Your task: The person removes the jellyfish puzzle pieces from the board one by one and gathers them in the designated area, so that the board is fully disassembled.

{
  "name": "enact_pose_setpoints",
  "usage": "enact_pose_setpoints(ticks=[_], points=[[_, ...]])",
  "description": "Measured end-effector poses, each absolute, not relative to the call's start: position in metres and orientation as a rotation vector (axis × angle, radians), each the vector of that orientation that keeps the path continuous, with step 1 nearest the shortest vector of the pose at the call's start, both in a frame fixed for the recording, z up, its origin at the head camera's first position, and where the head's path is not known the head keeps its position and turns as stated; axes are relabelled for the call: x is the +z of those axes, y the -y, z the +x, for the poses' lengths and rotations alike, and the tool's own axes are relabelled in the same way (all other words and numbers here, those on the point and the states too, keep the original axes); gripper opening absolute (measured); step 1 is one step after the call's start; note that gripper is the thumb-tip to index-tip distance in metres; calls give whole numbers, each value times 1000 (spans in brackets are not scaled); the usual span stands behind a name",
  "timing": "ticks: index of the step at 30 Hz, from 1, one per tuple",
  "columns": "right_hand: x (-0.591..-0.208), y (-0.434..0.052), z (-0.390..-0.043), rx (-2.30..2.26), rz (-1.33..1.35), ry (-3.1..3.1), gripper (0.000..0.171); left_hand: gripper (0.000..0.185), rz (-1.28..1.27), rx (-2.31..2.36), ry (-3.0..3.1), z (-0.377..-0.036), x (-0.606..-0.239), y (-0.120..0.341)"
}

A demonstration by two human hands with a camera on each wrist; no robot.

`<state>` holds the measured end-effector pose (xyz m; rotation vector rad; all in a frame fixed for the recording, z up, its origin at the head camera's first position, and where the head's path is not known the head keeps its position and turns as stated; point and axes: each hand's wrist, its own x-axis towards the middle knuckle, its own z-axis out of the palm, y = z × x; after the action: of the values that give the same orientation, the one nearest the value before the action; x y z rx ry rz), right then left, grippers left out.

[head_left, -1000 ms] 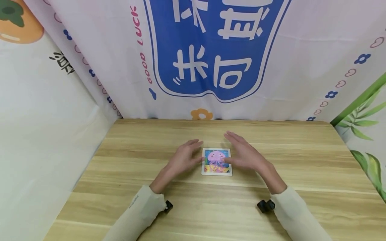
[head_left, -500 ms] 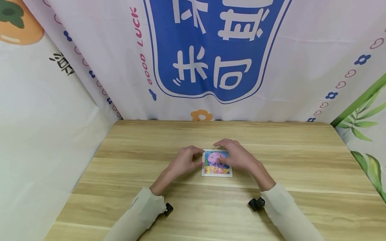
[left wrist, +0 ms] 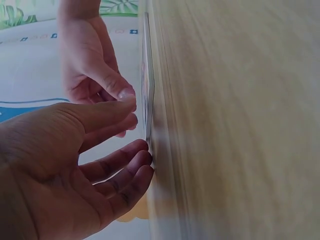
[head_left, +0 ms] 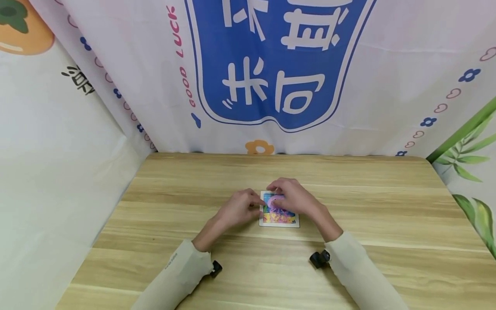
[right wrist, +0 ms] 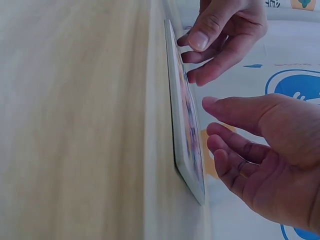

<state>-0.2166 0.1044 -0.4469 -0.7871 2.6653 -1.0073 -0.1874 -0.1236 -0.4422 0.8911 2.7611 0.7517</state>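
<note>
One thin square picture board (head_left: 280, 217) lies flat near the middle of the table (head_left: 252, 267), and here's the left hand (head_left: 240, 209) at its left edge: fingers loosely bent, thumb parted from them, nothing gripped. Fingertips sit right by that rim; whether they touch, I can't tell. Over to the right hand (head_left: 297, 199), above the board's far right part, relaxed and softly curved, holding nothing; the right wrist view shows a thin gap between its fingers and the board. That board has a white border, a slim pale edge and a bright pink, blue and yellow print. Beneath it, smooth wood-grain with long streaks; behind, hanging white cloth (head_left: 387, 94) with a blue crest (head_left: 267, 103). Both pale sleeves (head_left: 362, 273) reach forward, angled inward, fingers facing each other across the board.
</note>
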Motion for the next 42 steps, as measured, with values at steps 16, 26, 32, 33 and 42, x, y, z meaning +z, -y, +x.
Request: enact_pose_setpoints(ticks=[16, 26, 32, 33, 42], points=[[-446, -96, -222, -973, -785, -2633, 36, 21, 1012, 720, -2689, -190, -436, 129], [-445, -98, -224, -993, -797, -2613, 34, 19, 1038, 715, -2702, -194, -438, 128], [-446, -99, -224, -1018, -778, -2604, 35, 20, 971, 712, -2753, -191, -440, 122], [-446, -99, -224, -1017, -777, -2605, 35, 20, 960, 709, -2757, -191, -440, 121], [-449, -97, -222, -1003, -718, -2609, 32, 23, 955, 689, -2729, -187, -441, 122]])
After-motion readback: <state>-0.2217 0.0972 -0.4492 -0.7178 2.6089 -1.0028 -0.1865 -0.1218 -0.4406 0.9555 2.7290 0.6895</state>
